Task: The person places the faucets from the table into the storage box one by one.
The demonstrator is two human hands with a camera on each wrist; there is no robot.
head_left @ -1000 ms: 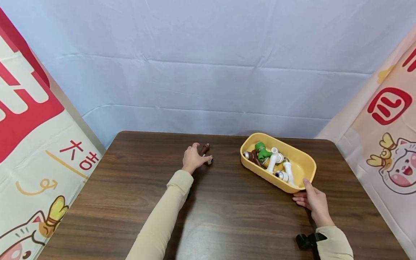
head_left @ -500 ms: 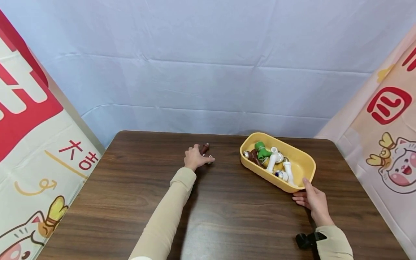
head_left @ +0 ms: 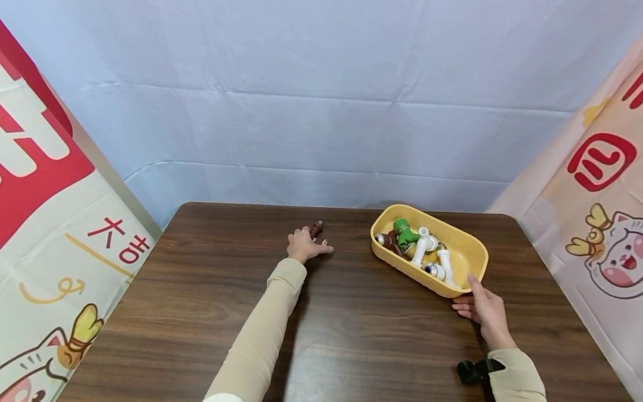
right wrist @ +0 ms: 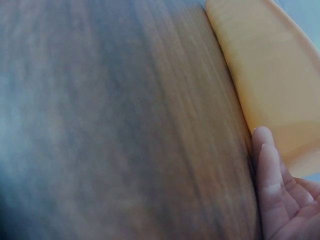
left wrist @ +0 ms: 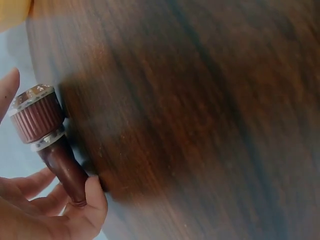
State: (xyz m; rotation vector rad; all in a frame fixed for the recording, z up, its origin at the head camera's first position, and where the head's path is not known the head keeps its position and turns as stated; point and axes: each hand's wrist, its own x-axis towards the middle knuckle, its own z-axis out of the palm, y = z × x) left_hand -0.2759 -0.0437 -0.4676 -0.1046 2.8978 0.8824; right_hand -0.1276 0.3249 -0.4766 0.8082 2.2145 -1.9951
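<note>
My left hand (head_left: 302, 245) is spread over a brown tap-like fitting (head_left: 316, 229) on the table's far half. In the left wrist view the fitting (left wrist: 37, 120) shows a ribbed collar, silvery rings and a narrow tail. Fingers lie behind and beside the tail, while the thumb stands out clear of the collar. My right hand (head_left: 484, 312) grips the near right corner of a yellow basket (head_left: 469, 245), thumb over the rim and fingers outside. The right wrist view has my right hand (right wrist: 282, 195) against the basket's wall (right wrist: 265, 75).
The basket stands at the table's back right with several fittings: a green one (head_left: 404, 232), white ones (head_left: 421, 248) and a brown one (head_left: 396, 244). Behind the wooden table (head_left: 361, 335) hangs a pale cloth (head_left: 321, 128); printed banners (head_left: 603, 234) flank it.
My left hand has shifted slightly to the right, and the fitting's knob end has crept a little away from me. My right hand and the basket have held their place.
</note>
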